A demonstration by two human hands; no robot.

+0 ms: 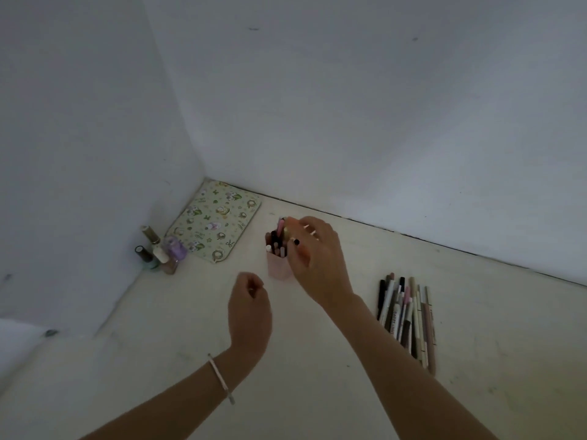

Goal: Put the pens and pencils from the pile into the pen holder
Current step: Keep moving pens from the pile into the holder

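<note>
Low in the frame, a bracelet (220,378) circles the left wrist. Above it the left hand (250,301) hovers over the pale worktop (301,392), fingers loosely curled and holding nothing. At right centre lies the pile of pens and pencils (407,316). The right hand (317,255) pinches a yellowish pen (287,232) at the mouth of the pink pen holder (279,266), mid-frame. Further left stand nail polish bottles (160,254) and a patterned mat (216,223).

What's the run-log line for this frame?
phase: inserting | right hand: grips pen at pen holder mouth | left hand: loosely curled, empty | pile: many left, right of holder
</note>
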